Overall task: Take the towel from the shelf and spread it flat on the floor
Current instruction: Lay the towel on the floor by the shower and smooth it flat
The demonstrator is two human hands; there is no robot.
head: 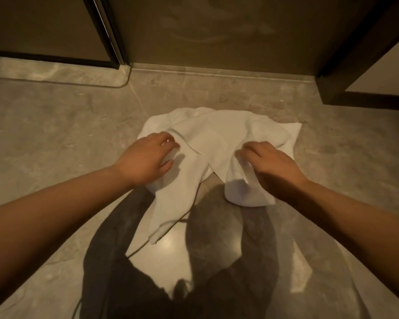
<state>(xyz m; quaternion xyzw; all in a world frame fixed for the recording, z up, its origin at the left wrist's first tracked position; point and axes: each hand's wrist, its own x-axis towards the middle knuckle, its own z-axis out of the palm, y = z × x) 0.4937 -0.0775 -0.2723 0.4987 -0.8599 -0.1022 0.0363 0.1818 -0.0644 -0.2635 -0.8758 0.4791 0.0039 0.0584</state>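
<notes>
A white towel (213,143) lies crumpled on the grey marble floor (55,139), its far part bunched and two near flaps hanging toward me. My left hand (145,157) rests on the towel's left side, fingers curled on the cloth. My right hand (268,166) pinches the right flap's edge between thumb and fingers. No shelf is in view.
A dark glass door (217,31) with a black frame (106,31) stands just beyond the towel. A dark cabinet or door edge (359,72) juts in at the right. A raised stone sill (55,70) runs along the left. My shadow falls on the near floor.
</notes>
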